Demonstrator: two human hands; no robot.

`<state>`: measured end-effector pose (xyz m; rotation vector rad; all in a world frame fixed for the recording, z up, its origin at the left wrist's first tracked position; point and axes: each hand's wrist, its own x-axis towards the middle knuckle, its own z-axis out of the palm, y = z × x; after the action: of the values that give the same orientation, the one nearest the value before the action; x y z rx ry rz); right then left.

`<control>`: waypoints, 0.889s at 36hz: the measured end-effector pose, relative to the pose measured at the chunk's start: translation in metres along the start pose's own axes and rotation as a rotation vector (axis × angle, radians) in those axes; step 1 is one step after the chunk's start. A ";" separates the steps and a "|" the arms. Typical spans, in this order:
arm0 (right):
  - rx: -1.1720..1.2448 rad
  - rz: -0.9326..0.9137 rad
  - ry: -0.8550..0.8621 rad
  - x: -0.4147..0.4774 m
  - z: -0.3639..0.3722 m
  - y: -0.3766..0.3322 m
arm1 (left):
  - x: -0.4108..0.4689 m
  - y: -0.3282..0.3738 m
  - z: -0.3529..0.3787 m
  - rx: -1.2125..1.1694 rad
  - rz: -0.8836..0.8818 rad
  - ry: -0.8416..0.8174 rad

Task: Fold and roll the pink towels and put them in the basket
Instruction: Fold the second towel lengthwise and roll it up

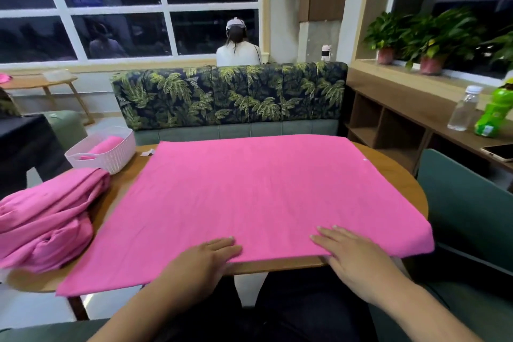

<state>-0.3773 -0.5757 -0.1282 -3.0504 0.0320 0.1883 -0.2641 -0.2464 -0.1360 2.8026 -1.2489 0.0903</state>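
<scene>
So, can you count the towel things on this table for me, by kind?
Spread towel: 1
Crumpled towel heap: 1, towels within uncountable
Basket: 1
Rolled towel inside it: 1
Total: 4

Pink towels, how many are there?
3 at least: a flat towel under the left hand and right hand, a rolled towel in the basket, and a crumpled heap at left that may hide more.

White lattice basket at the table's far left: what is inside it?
A rolled pink towel lies inside the basket. The basket's wall and the roll hide the bottom, so anything beneath cannot be seen.
</scene>
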 end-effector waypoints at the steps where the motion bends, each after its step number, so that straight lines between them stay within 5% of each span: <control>1: -0.001 0.024 0.009 -0.001 -0.004 0.004 | -0.003 -0.006 -0.007 -0.029 -0.036 -0.024; 4: -0.055 0.131 0.011 -0.005 -0.018 0.020 | -0.015 -0.030 -0.024 -0.102 -0.170 -0.203; 10: -0.111 0.263 -0.048 0.010 -0.047 0.042 | -0.025 -0.085 -0.053 0.101 -0.404 -0.244; 23: -0.296 0.190 -0.427 0.025 -0.101 0.053 | -0.019 -0.086 -0.106 0.190 -0.391 -0.720; 27: -0.359 0.124 -0.484 0.021 -0.111 0.052 | -0.021 -0.093 -0.113 0.218 -0.371 -0.725; 32: -0.300 0.215 -0.233 0.044 -0.140 0.057 | -0.006 -0.114 -0.140 0.285 -0.466 -0.551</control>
<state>-0.3181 -0.6449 -0.0004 -3.2916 0.3466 0.6142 -0.1864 -0.1536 -0.0018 3.4251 -0.6301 -0.6117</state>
